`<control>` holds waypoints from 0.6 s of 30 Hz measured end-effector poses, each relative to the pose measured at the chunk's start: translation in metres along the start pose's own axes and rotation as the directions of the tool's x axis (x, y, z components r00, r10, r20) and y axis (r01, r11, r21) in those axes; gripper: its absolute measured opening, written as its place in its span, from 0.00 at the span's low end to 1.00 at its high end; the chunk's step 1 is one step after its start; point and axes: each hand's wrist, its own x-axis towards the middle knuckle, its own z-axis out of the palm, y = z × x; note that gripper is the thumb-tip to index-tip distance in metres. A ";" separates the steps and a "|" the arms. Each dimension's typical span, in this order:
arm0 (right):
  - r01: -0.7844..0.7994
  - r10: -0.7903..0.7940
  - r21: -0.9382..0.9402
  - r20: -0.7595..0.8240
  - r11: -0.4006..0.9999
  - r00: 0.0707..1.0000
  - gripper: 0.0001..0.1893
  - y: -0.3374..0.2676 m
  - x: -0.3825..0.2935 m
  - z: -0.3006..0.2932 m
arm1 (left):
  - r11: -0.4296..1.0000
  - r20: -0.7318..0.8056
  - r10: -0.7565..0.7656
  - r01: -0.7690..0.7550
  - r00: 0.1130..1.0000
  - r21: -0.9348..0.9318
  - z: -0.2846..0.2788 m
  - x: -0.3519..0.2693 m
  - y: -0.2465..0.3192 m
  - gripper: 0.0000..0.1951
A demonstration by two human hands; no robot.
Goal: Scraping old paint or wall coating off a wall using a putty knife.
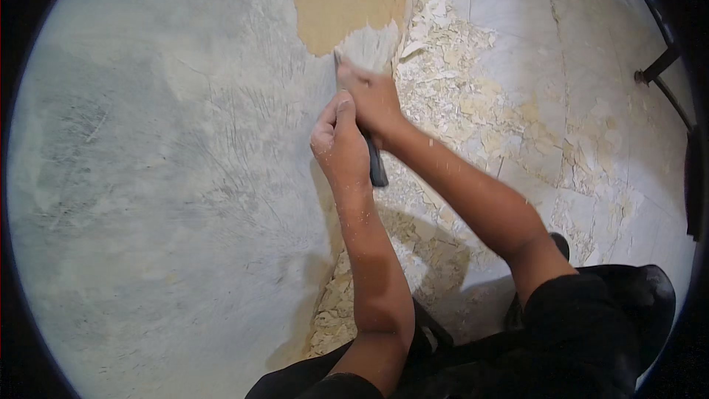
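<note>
A scraper with a dark handle (377, 163) is gripped in both fists, its narrow edge meeting the wall near the lower border of a yellowish paint patch (352, 0). Closer to the blade is my right hand (374, 94). Just below and left of it, my left hand (340, 136) closes around the tool, with whitish dust on its fingers. Grey, scraped wall (221, 166) shows left of the hands. A pale, ragged area (371, 47) lies right of the blade. The fingers hide most of the scraper's shaft.
Peeled paint flakes (460, 83) litter the tiled floor (587, 66) along the foot of the wall. A dark metal frame (659, 64) stands at the far right. The person's dark clothing and knee (637, 305) fill the lower right.
</note>
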 end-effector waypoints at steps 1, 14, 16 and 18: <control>0.001 -0.001 0.000 0.003 1.000 1.000 0.21 0.002 -0.006 0.001 | 0.999 -0.012 0.002 -0.001 1.000 0.046 0.000 0.002 -0.002 0.17; 0.040 -0.040 -0.006 0.071 0.999 0.997 0.20 0.000 -0.009 0.000 | 0.998 -0.034 0.061 -0.060 0.998 0.015 -0.002 0.010 -0.017 0.17; 0.021 -0.021 -0.003 0.064 1.000 0.998 0.20 -0.005 -0.009 0.000 | 0.999 -0.032 0.044 -0.043 0.999 0.033 -0.001 0.008 -0.011 0.17; 0.007 -0.007 0.004 0.060 1.000 0.998 0.21 -0.003 -0.006 0.003 | 0.998 -0.030 0.034 -0.032 0.999 0.052 -0.001 0.007 -0.007 0.17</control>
